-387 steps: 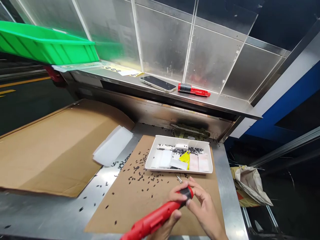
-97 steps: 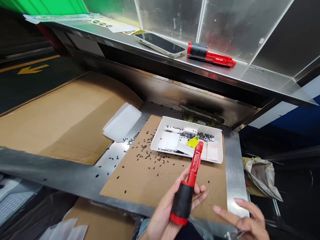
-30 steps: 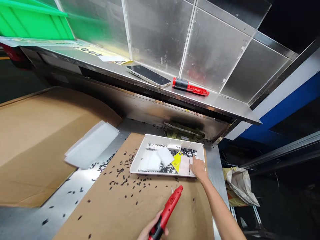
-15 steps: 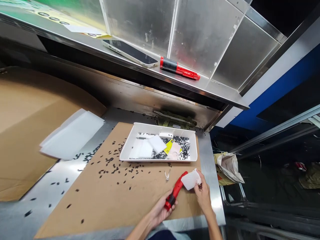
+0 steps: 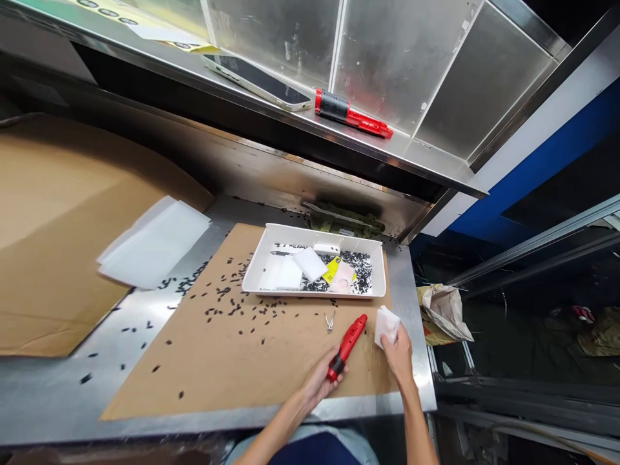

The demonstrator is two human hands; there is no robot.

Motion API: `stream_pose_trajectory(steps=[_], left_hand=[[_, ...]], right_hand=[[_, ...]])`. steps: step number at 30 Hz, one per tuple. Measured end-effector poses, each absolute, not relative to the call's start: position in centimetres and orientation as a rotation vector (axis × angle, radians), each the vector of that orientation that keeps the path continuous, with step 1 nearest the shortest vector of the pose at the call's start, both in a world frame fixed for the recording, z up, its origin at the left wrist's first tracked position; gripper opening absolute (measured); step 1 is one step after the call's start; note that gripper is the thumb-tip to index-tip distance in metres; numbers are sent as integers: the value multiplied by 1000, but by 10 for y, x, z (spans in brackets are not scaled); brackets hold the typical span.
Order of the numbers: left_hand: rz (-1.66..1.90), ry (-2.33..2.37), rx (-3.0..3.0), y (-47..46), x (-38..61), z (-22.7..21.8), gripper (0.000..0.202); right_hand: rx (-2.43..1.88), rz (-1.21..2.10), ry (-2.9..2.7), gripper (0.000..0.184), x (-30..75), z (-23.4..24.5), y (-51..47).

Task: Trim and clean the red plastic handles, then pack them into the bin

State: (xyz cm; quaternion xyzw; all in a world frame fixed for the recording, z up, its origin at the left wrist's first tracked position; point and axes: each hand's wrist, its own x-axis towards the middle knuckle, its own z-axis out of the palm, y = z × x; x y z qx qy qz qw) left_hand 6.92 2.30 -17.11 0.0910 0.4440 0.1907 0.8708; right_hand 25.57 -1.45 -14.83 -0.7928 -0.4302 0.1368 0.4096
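Note:
My left hand (image 5: 325,376) is wrapped round the black band of a red pen-shaped tool (image 5: 352,338), whose red end points up and to the right. In my right hand (image 5: 400,352) a white wiping cloth (image 5: 386,325) is pinched, apart from the tool. Both hands are above a brown cardboard sheet (image 5: 271,381). Beyond them sits a white tray (image 5: 310,294) with many small black pieces, white pads (image 5: 310,263), a yellow label (image 5: 331,268) and a pinkish piece (image 5: 341,276). A small metal item (image 5: 330,321) lies between the tray and my left hand.
On the steel shelf (image 5: 436,165) lie a similar red and black tool (image 5: 352,115) and a phone (image 5: 261,81). White sheets (image 5: 155,242) rest by a large cardboard piece (image 5: 53,239) at left. Black bits are scattered about. An open paper bag (image 5: 445,313) stands right of the table.
The cloth has moved off the tool's red end and away to the right, now more bunched in my right hand. The tool has turned slightly in my left hand. The view has shifted.

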Motion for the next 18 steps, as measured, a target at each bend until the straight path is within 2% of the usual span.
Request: stream_pose_trajectory(steps=[4,9,18], left_hand=[[456,914,209,21,69,-174,39],[467,897,254,20,67,-176,44],[479,1004,420,17,73,-180,37]], right_hand=[[-1937,437,-1313,29,235,-153,-4],[-2001,386,-1370,17,223,-158,9],[-1988,417,-1464,29,203,-145,-7]])
